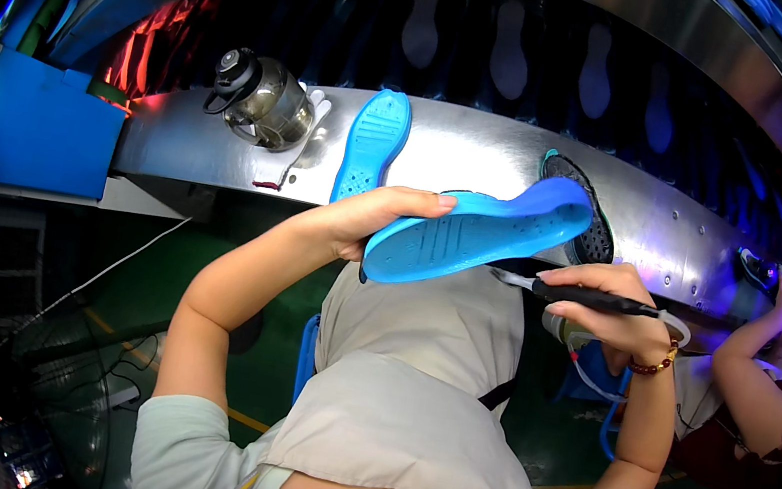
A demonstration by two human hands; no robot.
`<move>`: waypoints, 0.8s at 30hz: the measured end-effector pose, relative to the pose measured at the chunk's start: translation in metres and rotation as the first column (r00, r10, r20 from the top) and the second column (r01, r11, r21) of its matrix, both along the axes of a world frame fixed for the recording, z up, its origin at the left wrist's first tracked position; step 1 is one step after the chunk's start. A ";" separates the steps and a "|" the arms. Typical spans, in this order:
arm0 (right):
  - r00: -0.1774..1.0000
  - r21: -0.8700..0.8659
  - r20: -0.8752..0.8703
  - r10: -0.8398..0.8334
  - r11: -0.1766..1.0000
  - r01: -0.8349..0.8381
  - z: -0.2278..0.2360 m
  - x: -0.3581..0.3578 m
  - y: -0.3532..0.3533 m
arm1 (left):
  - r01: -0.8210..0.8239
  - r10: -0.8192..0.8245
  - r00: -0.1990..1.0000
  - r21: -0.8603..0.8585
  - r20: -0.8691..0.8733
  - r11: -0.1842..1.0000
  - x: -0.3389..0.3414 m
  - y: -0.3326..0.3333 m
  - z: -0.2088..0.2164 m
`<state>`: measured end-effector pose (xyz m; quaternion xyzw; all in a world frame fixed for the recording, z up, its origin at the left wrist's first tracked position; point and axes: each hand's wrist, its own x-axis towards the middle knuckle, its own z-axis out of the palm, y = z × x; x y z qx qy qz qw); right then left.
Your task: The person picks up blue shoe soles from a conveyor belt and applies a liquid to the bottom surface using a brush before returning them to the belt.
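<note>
My left hand grips a blue shoe sole by its left end, thumb over the rim, and holds it tilted above my lap at the bench's front edge. The hollow inside of the sole faces me, with ridges and small holes showing. In my right hand is a black-handled brush, its tip pointing left, close below the sole's lower edge. From this angle I cannot tell whether the tip touches the sole. A second blue sole lies on the bench just beyond my left hand. Beyond the held sole lies a dark sole with a teal edge.
Along the metal bench runs a dark conveyor carrying several pale soles. A lidded jug stands on the left beside a white cloth item. A blue box is farther left. Another person's arm works at the right.
</note>
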<state>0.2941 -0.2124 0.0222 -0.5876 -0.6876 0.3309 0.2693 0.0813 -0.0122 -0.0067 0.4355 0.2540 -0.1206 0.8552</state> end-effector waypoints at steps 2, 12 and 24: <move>0.841 -0.266 -0.432 -0.325 0.937 0.226 0.011 -0.013 0.003 | -0.055 0.062 0.996 -0.118 0.063 0.991 0.000 -0.008 -0.005; 0.525 0.025 -0.560 -0.641 0.620 0.784 -0.050 0.017 0.018 | -0.190 0.242 0.968 -0.435 0.067 0.880 0.009 -0.018 -0.020; 0.247 0.016 -0.937 -0.247 0.676 0.737 -0.057 -0.030 -0.029 | -0.393 0.319 0.745 -0.001 0.586 0.920 0.021 0.020 0.066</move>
